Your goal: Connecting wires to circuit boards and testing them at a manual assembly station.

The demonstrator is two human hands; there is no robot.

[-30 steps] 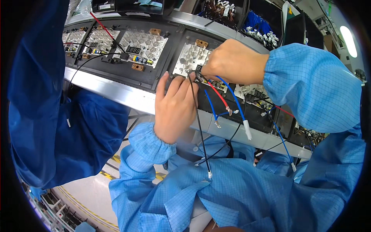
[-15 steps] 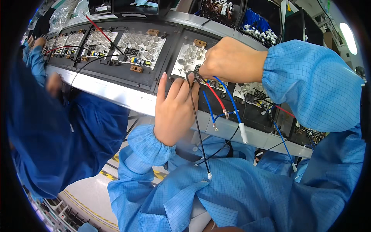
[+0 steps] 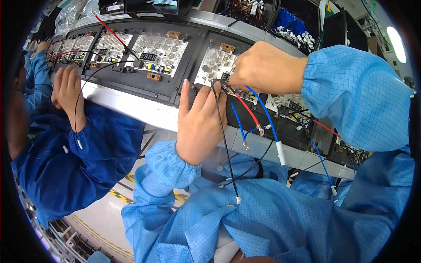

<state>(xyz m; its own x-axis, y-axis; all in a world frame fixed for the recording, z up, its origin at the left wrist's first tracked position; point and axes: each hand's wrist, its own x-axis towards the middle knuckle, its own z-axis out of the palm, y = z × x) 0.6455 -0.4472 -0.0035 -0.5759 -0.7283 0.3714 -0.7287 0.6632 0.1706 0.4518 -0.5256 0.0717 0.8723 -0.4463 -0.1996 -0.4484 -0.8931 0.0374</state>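
Observation:
My left hand [image 3: 201,120] is at the lower edge of a white circuit board [image 3: 205,72], little finger stretched out. Its other fingers are bent in close to the wire ends, and the thumb is hidden. A black wire [image 3: 224,140] runs down across these fingers to a white end. Just to the right, my right hand [image 3: 258,68] is closed over the same board, beside its small display [image 3: 225,76]; whatever its fingertips grip is hidden. Below it hang a red wire [image 3: 249,111] and a blue wire [image 3: 267,114] with a white sleeve.
The boards sit in black trays [image 3: 169,94] along a metal rail [image 3: 131,101]. Another populated board [image 3: 160,55] lies to the left. Bins of blue wires [image 3: 291,28] and brown wires [image 3: 243,11] stand behind. At the left is a co-worker's hand [image 3: 70,94] near a hanging wire.
My right hand and the red and blue wires under it have shifted slightly to the right. The co-worker's hand at the left has come up to the rail. My left hand has barely moved.

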